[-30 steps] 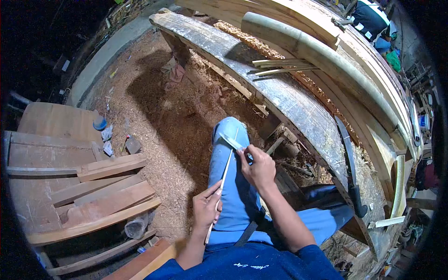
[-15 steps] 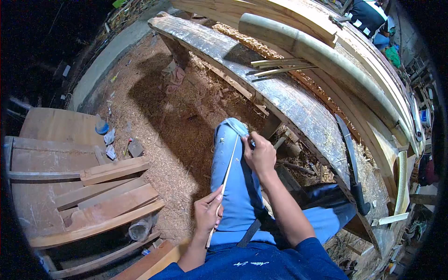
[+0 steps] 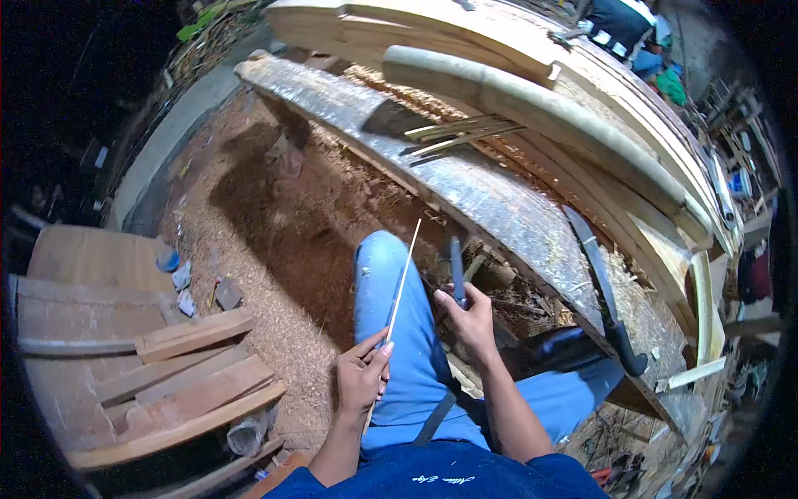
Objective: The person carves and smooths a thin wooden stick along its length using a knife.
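My left hand is closed around a thin pale strip of wood or bamboo. The strip slants up over my left knee, its top end free and its lower end running down past my wrist. To the right of the knee, my right hand grips a small knife, whose dark blade points upward, apart from the strip. Most of the knife's handle is hidden by my fingers.
A worn plank bench carries several split strips and a large machete. Behind them lie a thick bamboo pole and long boards. Cut wood pieces are stacked at left. Shavings cover the ground.
My right hand has come away from the strip's upper end, and the knife blade now shows upright. The strip's tip now stands free above the knee. The whole view has shifted slightly.
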Available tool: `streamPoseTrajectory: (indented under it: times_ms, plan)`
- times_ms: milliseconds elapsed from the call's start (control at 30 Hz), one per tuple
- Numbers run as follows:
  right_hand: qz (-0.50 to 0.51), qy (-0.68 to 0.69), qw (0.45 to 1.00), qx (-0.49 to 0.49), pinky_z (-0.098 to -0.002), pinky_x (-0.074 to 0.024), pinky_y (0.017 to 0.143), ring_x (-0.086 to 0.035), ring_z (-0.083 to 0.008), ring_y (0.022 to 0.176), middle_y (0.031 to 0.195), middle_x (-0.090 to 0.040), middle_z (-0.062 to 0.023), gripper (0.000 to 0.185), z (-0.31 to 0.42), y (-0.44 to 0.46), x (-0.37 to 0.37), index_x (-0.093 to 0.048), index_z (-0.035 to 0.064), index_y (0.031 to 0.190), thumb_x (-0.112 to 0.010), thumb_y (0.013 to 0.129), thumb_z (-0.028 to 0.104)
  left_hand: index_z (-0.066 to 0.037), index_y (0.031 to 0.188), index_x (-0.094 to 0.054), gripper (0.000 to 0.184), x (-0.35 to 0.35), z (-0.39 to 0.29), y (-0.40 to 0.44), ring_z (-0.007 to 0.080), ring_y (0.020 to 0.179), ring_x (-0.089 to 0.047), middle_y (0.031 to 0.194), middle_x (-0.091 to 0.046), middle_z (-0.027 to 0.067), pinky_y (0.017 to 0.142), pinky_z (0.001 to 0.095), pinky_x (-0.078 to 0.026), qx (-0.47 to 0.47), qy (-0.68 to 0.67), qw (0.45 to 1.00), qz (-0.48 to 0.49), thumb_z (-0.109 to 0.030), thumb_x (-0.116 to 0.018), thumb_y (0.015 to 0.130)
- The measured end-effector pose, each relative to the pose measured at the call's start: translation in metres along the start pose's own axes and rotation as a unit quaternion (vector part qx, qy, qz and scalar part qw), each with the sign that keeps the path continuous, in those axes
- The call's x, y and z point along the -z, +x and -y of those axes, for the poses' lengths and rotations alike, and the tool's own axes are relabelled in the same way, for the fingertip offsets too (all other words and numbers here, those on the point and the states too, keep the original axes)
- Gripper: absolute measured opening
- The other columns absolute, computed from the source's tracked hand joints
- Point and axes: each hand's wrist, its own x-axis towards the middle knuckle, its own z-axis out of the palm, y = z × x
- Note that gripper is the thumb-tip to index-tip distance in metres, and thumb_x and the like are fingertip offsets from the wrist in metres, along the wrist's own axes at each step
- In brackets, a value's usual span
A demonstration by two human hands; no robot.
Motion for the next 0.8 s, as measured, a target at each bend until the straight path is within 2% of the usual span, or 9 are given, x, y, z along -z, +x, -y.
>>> streamPoseTrajectory:
  times_ms: [67,200,267,300,467,567,667,733,800]
  plan:
    - [-0.009,0.061,0.996,-0.057,-0.0252,-0.045,0.067,-0.055,-0.006,0.071,0.077,-0.064,0.0011,0.029,-0.002,-0.001,0.016,-0.071,-0.0025,0.101,-0.075,0.092,0.025,-0.001,0.127,-0.066,0.036,-0.012,-0.005,0.002,0.0038,0.042,-0.044,0.057,-0.056,0.0,0.037,0.0213,-0.034,-0.016,0.042,0.999,0.015,-0.016,-0.069,0.095]
    - [-0.083,0.126,0.988,-0.014,-0.0232,-0.0413,0.058,-0.05,-0.0032,0.063,0.072,-0.062,0.0032,0.028,0.023,0.003,0.044,-0.073,-0.0003,0.099,-0.072,0.094,0.027,-0.001,0.123,-0.069,0.035,-0.029,-0.002,0.003,0.0026,0.045,-0.047,0.059,-0.057,-0.0026,0.04,0.0204,-0.035,-0.074,0.071,0.992,0.071,-0.012,-0.075,0.09]
    - [-0.057,0.237,0.969,-0.042,-0.0211,-0.0346,0.05,-0.045,-0.0009,0.057,0.073,-0.062,0.0041,0.027,0.049,-0.001,0.058,-0.074,0.002,0.099,-0.07,0.096,0.029,-0.002,0.122,-0.07,0.036,-0.037,0.001,0.002,0.0019,0.047,-0.048,0.06,-0.057,-0.004,0.042,0.02,-0.035,-0.081,0.065,0.99,0.09,-0.01,-0.077,0.088]
    - [-0.07,0.227,0.971,-0.019,-0.0203,-0.0332,0.047,-0.044,-0.0007,0.054,0.077,-0.067,0.0025,0.029,0.05,0.002,0.061,-0.075,0.0025,0.1,-0.07,0.097,0.031,-0.002,0.122,-0.071,0.036,-0.039,0.0,0.001,0.0018,0.048,-0.048,0.059,-0.057,-0.0041,0.043,0.0199,-0.035,-0.098,0.08,0.988,0.093,-0.01,-0.077,0.088]
    - [-0.09,0.235,0.968,-0.001,-0.0208,-0.0354,0.048,-0.045,-0.0004,0.054,0.083,-0.072,-0.0002,0.028,0.07,-0.003,0.079,-0.075,0.0028,0.105,-0.07,0.096,0.029,-0.004,0.12,-0.072,0.035,-0.04,0.0,-0.004,0.0017,0.05,-0.049,0.06,-0.06,-0.0041,0.046,0.0201,-0.037,-0.151,0.129,0.974,0.108,-0.006,-0.079,0.085]
    - [-0.09,0.18,0.979,0.023,-0.0217,-0.0358,0.049,-0.046,-0.0001,0.055,0.082,-0.072,0.0003,0.028,0.068,0.0,0.08,-0.076,0.002,0.102,-0.071,0.096,0.028,-0.005,0.119,-0.073,0.036,-0.038,0.002,-0.007,0.002,0.051,-0.051,0.062,-0.062,-0.0036,0.047,0.0202,-0.038,-0.156,0.14,0.971,0.113,-0.004,-0.08,0.084]
    - [-0.096,0.205,0.973,0.046,-0.023,-0.0404,0.054,-0.051,-0.0022,0.061,0.081,-0.071,-0.0001,0.026,0.074,-0.002,0.078,-0.076,0.0008,0.1,-0.073,0.094,0.026,-0.005,0.117,-0.074,0.035,-0.035,0.004,-0.006,0.0025,0.051,-0.051,0.063,-0.063,-0.0029,0.048,0.0201,-0.039,-0.194,0.16,0.959,0.134,-0.003,-0.081,0.083]
    - [-0.087,0.211,0.974,-0.002,-0.0236,-0.0464,0.064,-0.058,-0.0054,0.07,0.084,-0.072,-0.0019,0.023,0.076,-0.004,0.079,-0.076,0.001,0.099,-0.074,0.093,0.023,-0.005,0.118,-0.073,0.036,-0.033,0.006,-0.007,0.0022,0.051,-0.05,0.062,-0.062,-0.0031,0.048,0.0202,-0.038,-0.201,0.163,0.956,0.136,-0.005,-0.081,0.083]
    - [-0.09,0.22,0.971,0.02,-0.0242,-0.0482,0.069,-0.061,-0.0066,0.075,0.085,-0.072,-0.0026,0.022,0.075,-0.004,0.077,-0.076,0.0007,0.099,-0.075,0.092,0.022,-0.004,0.119,-0.073,0.037,-0.032,0.007,-0.008,0.0019,0.051,-0.049,0.062,-0.061,-0.0034,0.048,0.0204,-0.038,-0.208,0.164,0.954,0.138,-0.006,-0.081,0.083]
